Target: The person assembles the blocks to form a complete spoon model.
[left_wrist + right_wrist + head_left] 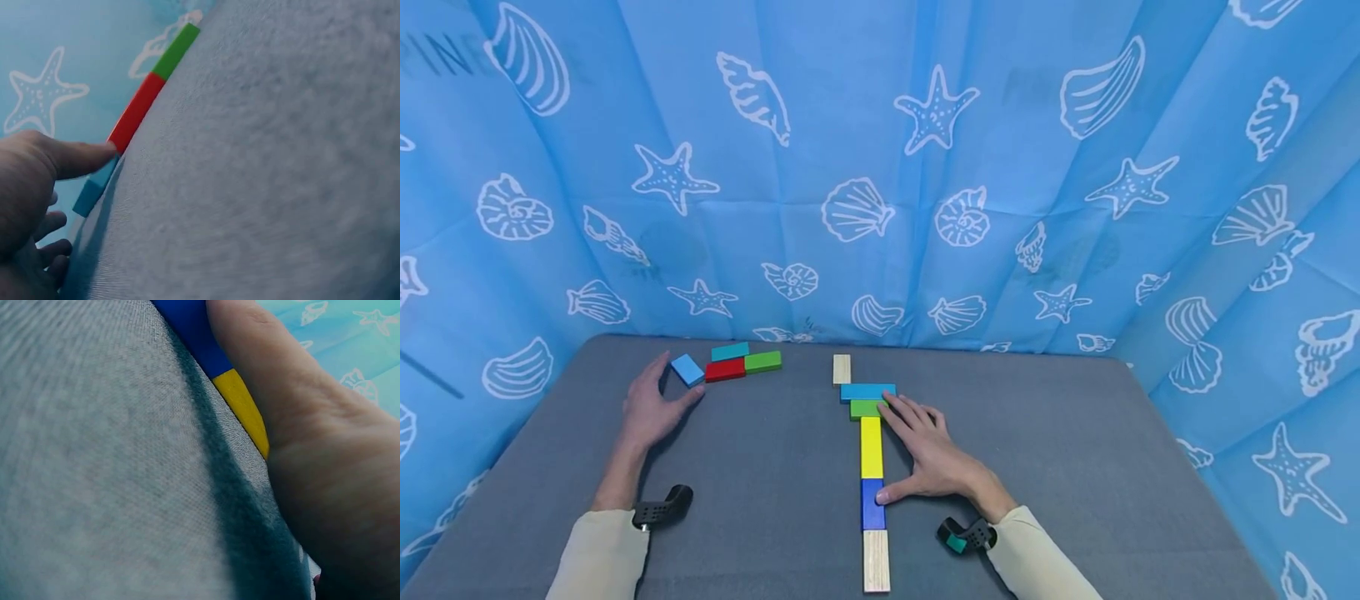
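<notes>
On the left, my left hand (652, 408) is spread around a light blue block (687, 370), thumb at its near right corner. A red block (725, 370), a green block (763, 361) and a teal block (730, 352) lie right of it. My right hand (938, 458) rests beside a line of blocks, fingers extended. Its thumb touches the dark blue block (872, 510), also seen in the right wrist view. Its fingertips meet the right ends of a small green block (865, 409) and a blue crosswise block (863, 392). Between them lies a yellow block (871, 447).
A plain wooden block (876, 562) forms the near end of the line. Another plain wooden block (842, 369) stands at its far left end. The grey cloth-covered table (1075, 467) reaches back to a blue curtain (880, 275) with white shell prints.
</notes>
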A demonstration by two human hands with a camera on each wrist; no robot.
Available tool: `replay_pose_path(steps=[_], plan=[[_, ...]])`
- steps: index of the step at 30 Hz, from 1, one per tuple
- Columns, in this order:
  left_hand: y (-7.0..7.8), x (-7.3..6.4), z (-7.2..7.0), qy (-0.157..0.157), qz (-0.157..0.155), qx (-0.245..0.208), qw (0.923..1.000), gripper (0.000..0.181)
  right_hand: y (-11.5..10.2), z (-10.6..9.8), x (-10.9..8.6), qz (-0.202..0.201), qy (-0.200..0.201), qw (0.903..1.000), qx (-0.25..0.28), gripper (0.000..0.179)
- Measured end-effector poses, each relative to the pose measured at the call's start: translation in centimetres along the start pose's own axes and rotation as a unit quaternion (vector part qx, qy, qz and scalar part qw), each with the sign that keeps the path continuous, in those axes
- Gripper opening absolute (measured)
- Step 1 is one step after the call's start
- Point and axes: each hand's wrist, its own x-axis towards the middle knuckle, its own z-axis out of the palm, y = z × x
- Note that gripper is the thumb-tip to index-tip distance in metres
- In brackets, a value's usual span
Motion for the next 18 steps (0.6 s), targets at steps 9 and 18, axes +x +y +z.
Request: replay_pose_path(steps=[9, 18], plan=[[0.0, 0.1, 0.9, 0.043, -0.014, 0.021, 0.9988, 0.070, 0.0, -0.1, -0.1, 0.003, -0.005, 1.0000, 0.003, 0.123], [1.8, -0.2, 0.2, 0.081, -0.027, -0.058, 0.9947, 0.061, 0.1, 0.0, -0.1, -0.009, 0.005, 0.9999, 0.004, 0.122]])
